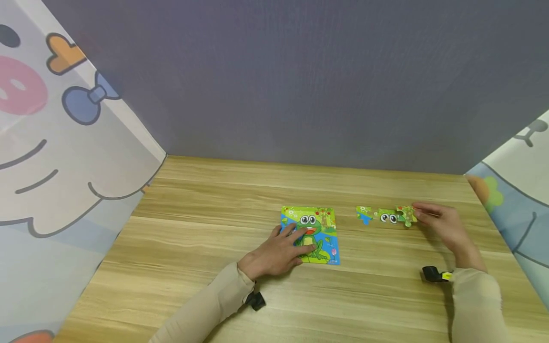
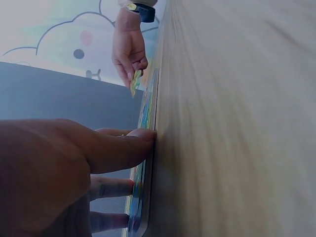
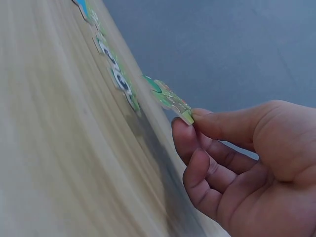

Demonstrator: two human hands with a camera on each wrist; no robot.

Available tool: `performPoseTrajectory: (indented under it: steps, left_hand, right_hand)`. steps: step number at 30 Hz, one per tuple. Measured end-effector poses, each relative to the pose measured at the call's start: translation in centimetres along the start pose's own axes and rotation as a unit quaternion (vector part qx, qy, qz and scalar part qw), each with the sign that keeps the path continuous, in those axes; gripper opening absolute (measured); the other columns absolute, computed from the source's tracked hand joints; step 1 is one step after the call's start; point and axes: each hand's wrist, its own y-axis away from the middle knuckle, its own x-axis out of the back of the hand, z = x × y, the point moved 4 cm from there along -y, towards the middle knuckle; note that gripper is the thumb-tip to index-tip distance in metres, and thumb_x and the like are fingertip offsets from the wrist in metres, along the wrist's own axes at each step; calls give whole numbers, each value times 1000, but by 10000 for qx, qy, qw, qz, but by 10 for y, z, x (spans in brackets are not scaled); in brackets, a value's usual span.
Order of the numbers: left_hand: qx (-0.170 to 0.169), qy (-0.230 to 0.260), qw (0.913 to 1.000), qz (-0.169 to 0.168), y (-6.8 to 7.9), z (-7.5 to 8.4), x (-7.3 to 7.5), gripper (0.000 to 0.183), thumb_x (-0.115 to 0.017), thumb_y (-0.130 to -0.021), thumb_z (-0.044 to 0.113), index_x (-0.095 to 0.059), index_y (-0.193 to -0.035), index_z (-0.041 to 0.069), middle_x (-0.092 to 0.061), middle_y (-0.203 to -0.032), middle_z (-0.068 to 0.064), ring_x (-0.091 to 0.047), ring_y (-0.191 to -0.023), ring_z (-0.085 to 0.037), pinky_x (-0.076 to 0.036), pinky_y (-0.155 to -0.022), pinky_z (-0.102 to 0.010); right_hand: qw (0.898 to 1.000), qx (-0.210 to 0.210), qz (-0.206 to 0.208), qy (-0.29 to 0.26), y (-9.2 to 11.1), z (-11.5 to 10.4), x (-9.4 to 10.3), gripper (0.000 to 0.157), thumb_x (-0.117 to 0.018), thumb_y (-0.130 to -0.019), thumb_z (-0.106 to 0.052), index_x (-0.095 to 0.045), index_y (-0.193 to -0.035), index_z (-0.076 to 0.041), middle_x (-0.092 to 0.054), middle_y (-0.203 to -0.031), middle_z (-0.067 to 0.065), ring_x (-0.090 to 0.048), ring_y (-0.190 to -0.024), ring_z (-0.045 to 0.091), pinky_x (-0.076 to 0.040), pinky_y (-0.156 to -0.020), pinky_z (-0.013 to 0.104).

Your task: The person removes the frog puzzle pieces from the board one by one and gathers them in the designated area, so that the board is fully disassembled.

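My left hand point(image 1: 280, 251) rests with spread fingers on a square frog picture puzzle point(image 1: 328, 238), covering its lower left part. In the left wrist view the thumb point(image 2: 123, 150) touches the edge of the board. Farther right, my right hand point(image 1: 446, 227) pinches a green puzzle piece point(image 3: 170, 101) with red spots between thumb and fingertips, raised off the table. Just left of that piece lies a piece with the frog's eyes point(image 1: 388, 217). A blue-and-green piece point(image 1: 363, 214) lies beyond it, to the left.
The wooden table point(image 1: 206, 214) ends at a grey panel point(image 1: 300, 85) behind. Cartoon-printed walls point(image 1: 55, 166) stand at both sides. Dark wrist-worn devices point(image 1: 433, 274) hang beneath both forearms, close to the tabletop.
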Motion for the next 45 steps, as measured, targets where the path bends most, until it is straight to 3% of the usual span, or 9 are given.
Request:
performPoseTrajectory:
  steps: [12, 14, 16, 19, 21, 27, 45]
  left_hand:
    - [15, 2, 10000, -51, 0, -1, -1, 48, -50, -104, 41, -41, -151, 42, -29, -165, -2, -32, -151, -37, -36, -115, -60]
    - [11, -7, 10000, -46, -1, -1, -1, 48, -50, -104, 41, -41, -151, 42, -29, -165, -2, -32, -151, -37, -36, -115, -60]
    - [8, -9, 10000, -35, -1, -1, -1, 48, -50, -104, 41, -41, -151, 41, -29, -165, -3, -32, -151, -37, -36, -115, -60]
    - [5, -4, 10000, -20, -1, -1, -2, 48, -50, -104, 41, -41, -151, 41, -29, -165, -3, -32, -150, -37, -36, -115, -60]
    - [2, 6, 10000, -12, -1, -1, -2, 48, -51, -104, 40, -41, -151, 41, -29, -165, -3, -32, -150, -37, -36, -115, -60]
    - [-31, -9, 10000, 63, 0, 0, -2, 49, -53, -103, 39, -42, -150, 41, -30, -164, -3, -33, -150, -37, -36, -114, -60]
    - [-54, -1, 10000, 44, -1, 0, -1, 48, -51, -104, 40, -42, -151, 40, -30, -164, -4, -33, -150, -38, -37, -114, -60]
  right_hand:
    - [9998, -193, 60, 7, 6, 11, 9, 27, -64, -97, -7, -76, -109, -28, -68, -94, -34, -63, -80, -14, -52, -64, 11]
    - [9994, -196, 96, 252, 5, 11, 9, 23, -64, -97, -7, -76, -110, -21, -66, -92, -37, -62, -78, -14, -52, -62, 12]
    - [9980, -188, 124, 586, 5, 10, 8, 21, -62, -98, -7, -75, -114, -7, -63, -92, -40, -62, -77, -15, -52, -61, 12]
    - [9927, -192, 175, 1179, 5, 7, 6, 32, -61, -99, -10, -64, -120, 14, -57, -91, -45, -58, -76, -18, -51, -61, 12]
    - [9884, -229, 200, 1488, 4, 6, 4, 38, -60, -99, -11, -60, -122, 18, -54, -90, -46, -55, -77, -22, -50, -62, 11]
    - [9795, -347, 257, 1967, 3, 3, 3, 37, -59, -99, -14, -63, -122, 15, -49, -87, -47, -45, -80, -29, -44, -64, 5]
    - [9724, -292, 310, 2296, 1, 4, 5, 32, -59, -99, -15, -68, -117, 11, -47, -86, -47, -43, -78, -29, -41, -64, 5]
